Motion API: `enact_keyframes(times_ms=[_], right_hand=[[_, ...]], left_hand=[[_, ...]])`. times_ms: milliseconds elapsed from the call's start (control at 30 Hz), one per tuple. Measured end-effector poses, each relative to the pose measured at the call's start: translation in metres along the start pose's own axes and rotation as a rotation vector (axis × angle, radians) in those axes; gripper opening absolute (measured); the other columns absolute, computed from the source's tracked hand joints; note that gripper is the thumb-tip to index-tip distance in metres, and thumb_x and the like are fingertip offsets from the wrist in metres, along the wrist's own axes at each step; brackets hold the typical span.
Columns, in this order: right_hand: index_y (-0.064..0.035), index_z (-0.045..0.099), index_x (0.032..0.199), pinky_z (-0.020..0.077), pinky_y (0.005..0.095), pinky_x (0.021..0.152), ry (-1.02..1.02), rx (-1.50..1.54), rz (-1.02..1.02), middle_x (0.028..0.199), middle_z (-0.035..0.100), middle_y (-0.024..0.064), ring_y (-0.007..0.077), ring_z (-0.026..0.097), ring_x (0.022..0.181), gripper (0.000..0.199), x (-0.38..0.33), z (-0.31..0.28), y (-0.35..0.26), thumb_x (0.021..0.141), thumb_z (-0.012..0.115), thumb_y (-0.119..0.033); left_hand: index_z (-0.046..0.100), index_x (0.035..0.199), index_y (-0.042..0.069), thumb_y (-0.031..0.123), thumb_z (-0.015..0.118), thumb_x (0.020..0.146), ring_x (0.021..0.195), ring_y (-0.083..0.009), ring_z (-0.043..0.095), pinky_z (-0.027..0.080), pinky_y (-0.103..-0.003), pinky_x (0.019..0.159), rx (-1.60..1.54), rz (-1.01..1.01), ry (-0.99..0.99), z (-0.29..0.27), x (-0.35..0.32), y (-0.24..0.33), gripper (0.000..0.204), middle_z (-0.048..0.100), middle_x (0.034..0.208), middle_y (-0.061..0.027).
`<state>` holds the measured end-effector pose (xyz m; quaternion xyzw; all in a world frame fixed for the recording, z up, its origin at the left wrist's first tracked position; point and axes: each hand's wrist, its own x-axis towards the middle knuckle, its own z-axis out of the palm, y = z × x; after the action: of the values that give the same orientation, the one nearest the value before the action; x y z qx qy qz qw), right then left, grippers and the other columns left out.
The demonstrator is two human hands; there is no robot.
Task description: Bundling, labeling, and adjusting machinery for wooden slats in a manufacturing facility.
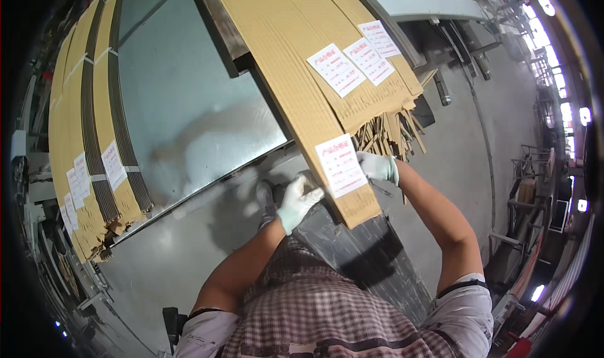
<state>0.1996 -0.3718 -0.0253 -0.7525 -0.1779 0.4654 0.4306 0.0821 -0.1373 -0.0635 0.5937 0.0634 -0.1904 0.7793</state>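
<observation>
A stack of flat brown cardboard sheets (302, 87) stands on edge and runs from the top centre down to the middle, with a white paper label (340, 165) on its near end. My left hand (296, 201), in a pale glove, grips the near left edge of this stack. On the right side my gloved right hand (379, 167) holds the stack just beside the label. More white labels (356, 59) sit on neighbouring bundles further up. Frayed cardboard strips (390, 134) stick out behind my right hand.
A grey metal table top (189, 106) lies left of the stack. Strapped cardboard bundles (94, 144) with labels stand along its left edge. Below my arms is the grey concrete floor (157, 257) with a dark mat (371, 257). Machinery and railings line the right side (528, 169).
</observation>
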Motion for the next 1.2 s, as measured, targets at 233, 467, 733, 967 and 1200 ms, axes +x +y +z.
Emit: enact_keyframes(times_ms=[233,467,733,967,1200], right_hand=[[-0.0033,0.050,0.099,0.0509,0.0322,0.084,0.732,0.717,-0.043,0.106,0.062,0.0144,0.0207,0.061,0.085,0.022,-0.033,0.030,-0.073,0.089,0.066,-0.015],[-0.0006,0.052,0.104,0.0428,0.0491,0.098,0.846,-0.525,-0.078,0.145,0.031,0.0353,0.0478,0.048,0.118,0.050,-0.044,0.087,-0.117,0.065,0.077,-0.020],[0.0021,0.027,0.149,0.0275,0.0425,0.116,0.495,-0.038,-0.382,0.152,0.021,0.0315,0.0443,0.023,0.144,0.110,-0.083,0.039,-0.113,0.061,0.087,-0.028],[-0.0127,0.059,0.128,0.0526,0.0423,0.077,0.035,-0.952,0.356,0.091,0.070,0.0138,0.0305,0.070,0.084,0.046,-0.087,-0.010,-0.211,0.089,0.059,-0.037],[-0.0051,0.074,0.094,0.0539,0.0415,0.084,0.217,-0.806,0.565,0.100,0.071,0.0195,0.0345,0.069,0.095,0.028,-0.016,0.001,-0.062,0.089,0.056,-0.027]], left_hand=[[0.056,0.131,0.004,0.043,0.086,0.067,0.091,-0.0103,0.061,0.050,-0.027,0.077,-0.408,-0.031,-0.478,-0.035,0.049,-0.049,0.081,0.066,0.116,-0.0015],[0.054,0.134,-0.001,0.016,0.070,0.090,0.088,-0.0141,0.061,0.044,-0.031,0.099,-0.028,-0.502,-0.145,-0.055,-0.018,0.051,0.050,0.066,0.093,-0.0033],[0.070,0.093,-0.001,0.016,0.065,0.091,0.074,-0.0048,0.057,0.048,-0.027,0.063,0.052,-0.030,-0.177,0.055,-0.005,0.131,0.018,0.065,0.080,0.0023],[0.061,0.102,0.006,0.037,0.085,0.062,0.106,-0.0359,0.054,0.045,-0.048,0.088,0.924,0.689,0.196,0.068,0.025,0.111,0.055,0.057,0.113,-0.0144],[0.053,0.125,0.007,0.044,0.090,0.054,0.119,-0.0347,0.046,0.033,-0.048,0.104,0.914,0.688,0.152,0.073,0.015,0.093,0.088,0.053,0.128,-0.0124]])
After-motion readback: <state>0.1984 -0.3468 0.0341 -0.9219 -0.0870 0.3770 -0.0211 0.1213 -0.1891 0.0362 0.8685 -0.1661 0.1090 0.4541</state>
